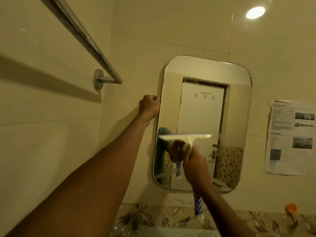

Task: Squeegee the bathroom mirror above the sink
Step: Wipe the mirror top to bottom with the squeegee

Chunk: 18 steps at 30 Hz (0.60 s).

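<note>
A rounded rectangular mirror (205, 103) hangs on the tiled wall. My right hand (196, 166) grips the handle of a white squeegee (186, 138) with a blue patterned grip; its blade lies flat and level across the mirror's lower left part. The hand and handle are reflected in the glass. My left hand (149, 105) is curled in a fist against the mirror's left edge at mid height; whether it holds the rim I cannot tell.
A chrome towel rail (89, 47) juts from the left wall above my left arm. A printed paper sheet (290, 137) is stuck to the wall right of the mirror. Below runs a floral tile band with an orange object (291, 208).
</note>
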Each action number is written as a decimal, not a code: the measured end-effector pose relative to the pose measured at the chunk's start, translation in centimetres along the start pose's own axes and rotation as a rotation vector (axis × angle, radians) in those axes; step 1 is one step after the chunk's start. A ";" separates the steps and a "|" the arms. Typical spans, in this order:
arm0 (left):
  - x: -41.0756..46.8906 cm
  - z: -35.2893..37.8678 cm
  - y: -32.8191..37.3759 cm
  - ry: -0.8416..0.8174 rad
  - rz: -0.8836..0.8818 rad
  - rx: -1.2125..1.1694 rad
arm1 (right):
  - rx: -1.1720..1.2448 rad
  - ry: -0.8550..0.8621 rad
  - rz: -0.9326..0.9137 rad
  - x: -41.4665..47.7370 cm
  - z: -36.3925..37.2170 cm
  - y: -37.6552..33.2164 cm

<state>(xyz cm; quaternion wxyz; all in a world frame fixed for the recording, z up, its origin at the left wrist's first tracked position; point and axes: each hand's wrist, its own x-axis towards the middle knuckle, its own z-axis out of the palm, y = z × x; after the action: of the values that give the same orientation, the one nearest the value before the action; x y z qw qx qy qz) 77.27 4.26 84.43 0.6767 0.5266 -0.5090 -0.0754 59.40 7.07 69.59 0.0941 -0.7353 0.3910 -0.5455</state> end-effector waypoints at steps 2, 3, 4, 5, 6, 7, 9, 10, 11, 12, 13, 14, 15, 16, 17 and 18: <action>-0.2 -0.1 0.1 0.008 0.021 0.014 | -0.048 -0.005 0.032 -1.7 1.3 1.3; -0.3 -0.1 0.2 0.010 0.032 0.023 | -0.065 -0.016 0.059 -1.8 1.3 1.3; -0.5 -0.1 0.2 0.007 0.038 0.034 | -0.066 -0.031 0.087 -1.5 1.0 1.0; -0.6 0.0 0.2 0.005 0.048 0.043 | -0.059 -0.036 0.098 -0.8 0.4 0.4; -0.7 -0.1 0.3 0.000 0.052 0.049 | -0.048 -0.027 0.090 0.4 -0.4 -0.3; -0.6 -0.1 0.2 -0.001 0.052 0.048 | -0.035 0.003 0.067 1.9 -1.3 -1.1; -0.5 -0.1 0.2 -0.004 0.045 0.031 | -0.012 0.095 0.010 5.8 -3.3 -3.0; -0.4 -0.1 0.3 -0.007 0.043 0.025 | -0.006 0.133 -0.013 7.3 -4.0 -4.0; -0.3 -0.1 0.2 -0.007 0.045 0.025 | -0.008 0.150 -0.032 8.4 -4.3 -4.7; -0.2 0.0 0.2 -0.011 0.044 0.031 | -0.013 0.150 -0.042 8.8 -4.2 -4.8; 0.0 0.0 0.1 -0.012 0.044 0.033 | -0.016 0.133 -0.038 8.5 -3.8 -4.5; 0.2 0.0 0.0 -0.017 0.040 0.030 | -0.011 0.109 -0.029 7.5 -3.0 -3.7; 0.5 0.0 -0.2 -0.018 0.038 0.023 | 0.004 0.083 -0.016 5.8 -2.0 -2.6; 0.6 0.0 -0.3 -0.020 0.032 0.023 | 0.011 0.063 -0.004 3.8 -0.8 -1.4; 0.7 0.0 -0.3 -0.020 0.032 0.025 | -0.004 0.054 0.007 1.8 0.1 -0.6; 0.8 -0.1 -0.3 -0.020 0.031 0.024 | -0.034 0.052 0.016 0.3 0.7 -0.1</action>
<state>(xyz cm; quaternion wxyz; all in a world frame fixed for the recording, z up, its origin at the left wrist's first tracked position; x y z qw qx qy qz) 77.79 3.71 84.70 0.6663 0.5258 -0.5248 -0.0642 60.04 6.74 69.56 0.0759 -0.7191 0.4085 -0.5570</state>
